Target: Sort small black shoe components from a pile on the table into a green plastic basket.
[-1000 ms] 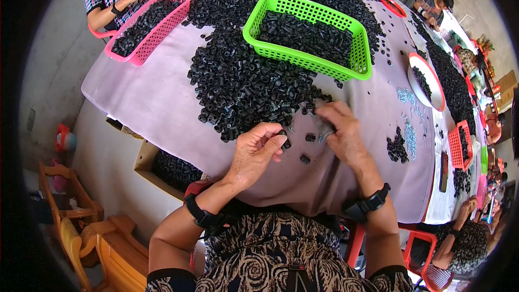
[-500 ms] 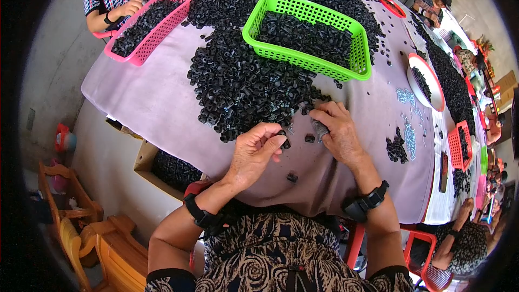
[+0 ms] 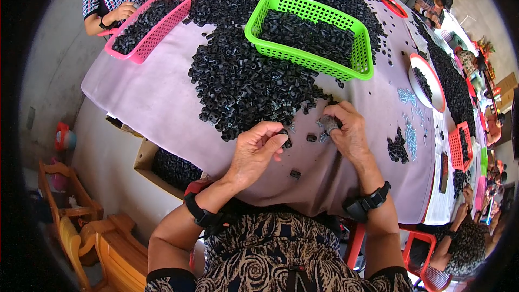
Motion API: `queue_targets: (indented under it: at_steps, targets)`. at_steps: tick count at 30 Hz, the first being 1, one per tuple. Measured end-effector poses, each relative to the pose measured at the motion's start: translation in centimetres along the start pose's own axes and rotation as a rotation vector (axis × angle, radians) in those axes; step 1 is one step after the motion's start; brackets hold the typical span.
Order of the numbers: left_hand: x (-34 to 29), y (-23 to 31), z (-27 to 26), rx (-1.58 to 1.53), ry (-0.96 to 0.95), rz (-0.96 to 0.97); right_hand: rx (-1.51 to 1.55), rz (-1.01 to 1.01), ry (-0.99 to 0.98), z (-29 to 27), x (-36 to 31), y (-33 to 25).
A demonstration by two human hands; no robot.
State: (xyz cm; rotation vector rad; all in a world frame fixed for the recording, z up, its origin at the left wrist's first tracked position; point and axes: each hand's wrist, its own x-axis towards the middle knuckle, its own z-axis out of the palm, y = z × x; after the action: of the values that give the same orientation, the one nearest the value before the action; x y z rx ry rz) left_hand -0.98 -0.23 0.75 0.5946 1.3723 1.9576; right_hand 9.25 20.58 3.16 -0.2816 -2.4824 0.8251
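My left hand [image 3: 254, 151] is closed, pinching a small black plastic part [image 3: 287, 139] between thumb and fingertips. To its right, my right hand [image 3: 348, 130] is curled with its fingertips together at the edge of the pile. Grey material [image 3: 328, 123] shows at its thumb and fingers; whatever they grip is hidden. Small silvery metal pieces [image 3: 323, 137] lie just under those fingertips. A heap of black plastic parts [image 3: 238, 86] spreads in front of both hands. Between my hands sits one loose black part [image 3: 311, 137], and another black part [image 3: 295, 174] lies nearer me.
A green basket [image 3: 313, 65] of black parts stands on the heap. At far left, a person is beside a pink basket [image 3: 154, 38]. Rightward are a red-rimmed white bowl [image 3: 416, 84], silvery pieces [image 3: 411, 140] and a red basket [image 3: 457, 148]. An open box [image 3: 143, 162] sits below the table's left edge.
My right hand has shifted slightly right, away from the left hand, uncovering silvery pieces and black parts. My left hand stays in place with its part. The far-left person's hand has moved a little.
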Motion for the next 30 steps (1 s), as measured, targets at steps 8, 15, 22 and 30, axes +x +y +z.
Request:
queue_targets:
  at_steps: [8,15,22,30]
  targets:
    - [0.1,-0.2,-0.1,0.011,-0.012,0.014,-0.188,-0.099,-0.137,-0.4,-0.2,-0.2]
    - [0.2,-0.3,-0.2,0.000,-0.005,0.026,-0.091,-0.115,-0.280,-0.1,-0.4,-1.3]
    - [0.1,0.0,-0.2,-0.016,0.026,0.044,-0.012,-0.076,-0.166,0.2,-0.1,-2.5]
    - [0.3,0.1,-0.1,-0.013,0.019,0.038,-0.192,-0.326,-0.248,1.7,0.0,-2.9]
